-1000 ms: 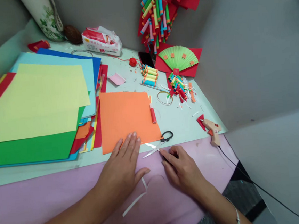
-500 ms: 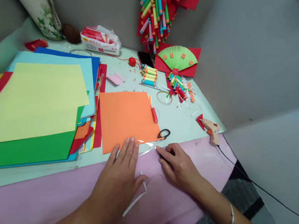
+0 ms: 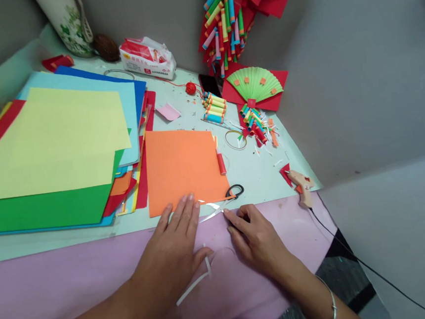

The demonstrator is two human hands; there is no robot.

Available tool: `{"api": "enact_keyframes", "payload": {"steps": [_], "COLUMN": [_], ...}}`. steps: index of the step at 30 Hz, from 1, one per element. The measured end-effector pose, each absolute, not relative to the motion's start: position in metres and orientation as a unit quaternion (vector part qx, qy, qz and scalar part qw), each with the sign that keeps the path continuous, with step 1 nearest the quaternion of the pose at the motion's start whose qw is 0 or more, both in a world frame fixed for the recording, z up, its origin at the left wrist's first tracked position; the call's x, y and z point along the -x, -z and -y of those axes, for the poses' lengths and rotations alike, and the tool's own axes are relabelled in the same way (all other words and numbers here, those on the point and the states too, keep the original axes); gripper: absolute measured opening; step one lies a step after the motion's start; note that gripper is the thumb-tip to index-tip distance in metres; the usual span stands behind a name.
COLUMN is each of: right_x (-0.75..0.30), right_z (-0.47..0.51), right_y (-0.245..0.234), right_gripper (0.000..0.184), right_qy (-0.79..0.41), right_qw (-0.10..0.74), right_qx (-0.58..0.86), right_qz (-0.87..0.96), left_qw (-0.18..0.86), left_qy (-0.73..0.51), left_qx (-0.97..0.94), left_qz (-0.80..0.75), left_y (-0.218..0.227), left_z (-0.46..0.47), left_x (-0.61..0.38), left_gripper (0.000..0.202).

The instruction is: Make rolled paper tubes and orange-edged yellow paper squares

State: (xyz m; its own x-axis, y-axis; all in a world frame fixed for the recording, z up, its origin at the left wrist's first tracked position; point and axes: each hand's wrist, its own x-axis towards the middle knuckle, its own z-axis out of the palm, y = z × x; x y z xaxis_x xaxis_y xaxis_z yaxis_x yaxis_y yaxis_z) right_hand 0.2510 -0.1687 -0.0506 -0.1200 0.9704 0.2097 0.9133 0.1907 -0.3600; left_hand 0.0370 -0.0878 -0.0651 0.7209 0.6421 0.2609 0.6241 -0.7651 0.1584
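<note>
A sheet of orange paper (image 3: 185, 167) lies on the table, its near edge under the fingertips of my left hand (image 3: 178, 242). That hand is flat, fingers stretched out, its palm over the pink cloth. A pair of scissors (image 3: 216, 208) lies opened at the near right corner of the sheet, blades pointing left. One black handle loop shows beyond my right hand (image 3: 256, 232); the other is hidden by its fingers. The right fingers are curled and pinched on the scissors' near side. A thin white strip (image 3: 194, 287) lies bent below my left thumb.
Stacked coloured paper (image 3: 69, 137) fills the left. A red tube (image 3: 221, 163) touches the orange sheet's right side. Farther back are paper rolls (image 3: 214, 107), a green paper fan (image 3: 256, 83), a tape ring (image 3: 235, 140) and tissues (image 3: 147, 58). A corded glue gun (image 3: 302, 186) lies right.
The view has shifted slightly, so the whole table appears a little farther right. Both hands, the orange paper and the scissors keep the same places relative to each other.
</note>
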Motion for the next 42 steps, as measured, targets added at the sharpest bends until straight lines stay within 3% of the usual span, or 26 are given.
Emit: {"api": "enact_keyframes", "payload": {"steps": [42], "right_x": [-0.250], "right_z": [0.171], "right_y": [0.047], "right_gripper": [0.044], "right_qy": [-0.076], "right_qw": [0.189], "right_qx": [0.638], "right_qz": [0.743], "left_qw": [-0.003], "left_qy": [-0.137], "left_qx": [-0.936], "left_qz": [-0.324], "left_y": [0.071], "left_z": [0.085], "left_x": [-0.036], "left_gripper": [0.072]}}
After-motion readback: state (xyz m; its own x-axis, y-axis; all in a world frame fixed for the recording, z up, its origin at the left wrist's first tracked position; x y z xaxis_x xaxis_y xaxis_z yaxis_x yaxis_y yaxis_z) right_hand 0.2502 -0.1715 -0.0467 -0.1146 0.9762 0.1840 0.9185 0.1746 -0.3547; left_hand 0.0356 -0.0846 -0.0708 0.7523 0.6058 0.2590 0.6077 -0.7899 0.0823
